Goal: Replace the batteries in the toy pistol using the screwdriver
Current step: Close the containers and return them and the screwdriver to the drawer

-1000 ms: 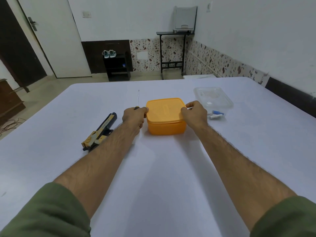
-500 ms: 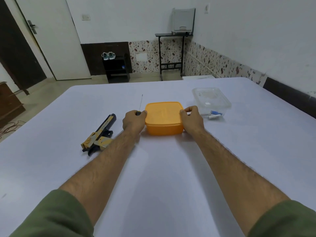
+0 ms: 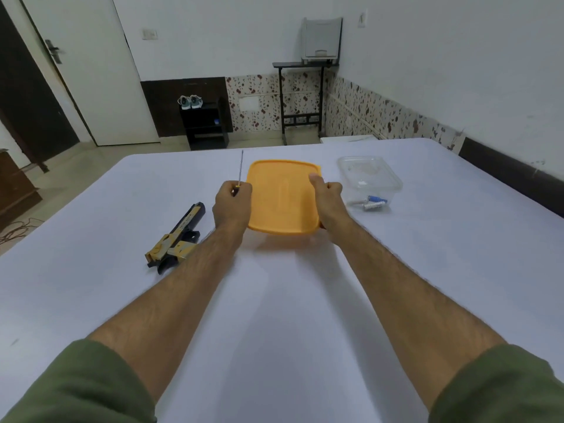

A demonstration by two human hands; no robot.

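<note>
Hands at frame centre: left hand (image 3: 232,202) gripping screwdriver (image 3: 241,168), shaft pointing up-frame; right hand (image 3: 327,199) pinching orange lid (image 3: 282,196). Pistol (image 3: 177,239) lower left on tabletop (image 3: 283,300), long axis diagonal, nearer left hand.

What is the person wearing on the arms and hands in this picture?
Both arms wear olive-green sleeves, the left sleeve and the right sleeve, pushed up so the forearms are bare. The left hand and right hand are bare: no gloves, rings or watch visible.
</note>
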